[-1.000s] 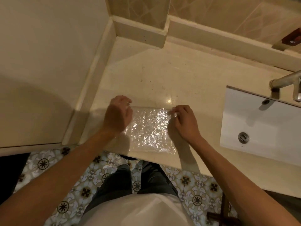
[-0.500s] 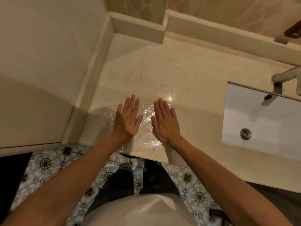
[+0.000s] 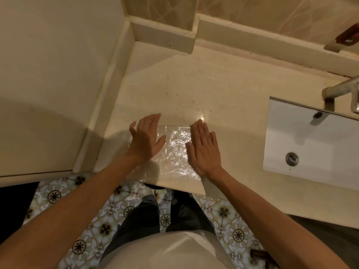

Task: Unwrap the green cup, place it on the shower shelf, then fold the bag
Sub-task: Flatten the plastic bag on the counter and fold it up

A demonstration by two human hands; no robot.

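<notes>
A clear, crinkled plastic bag (image 3: 175,152) lies flat on the beige counter (image 3: 194,90) near its front edge. My left hand (image 3: 145,138) is over the bag's left part, fingers straight and apart, palm tilted up off the plastic. My right hand (image 3: 204,148) lies flat, palm down, on the bag's right edge. Neither hand grips anything. The green cup and the shower shelf are not in view.
A white sink basin (image 3: 310,144) with a drain is set into the counter at the right, under a metal tap (image 3: 342,90). A cream wall and ledge bound the counter on the left and back. Patterned floor tiles (image 3: 48,195) and my legs show below.
A second ago both hands pinched the bag's upper corners. They then pressed flat side by side on it. Now they have slid apart, and the left hand has lifted and tilted.
</notes>
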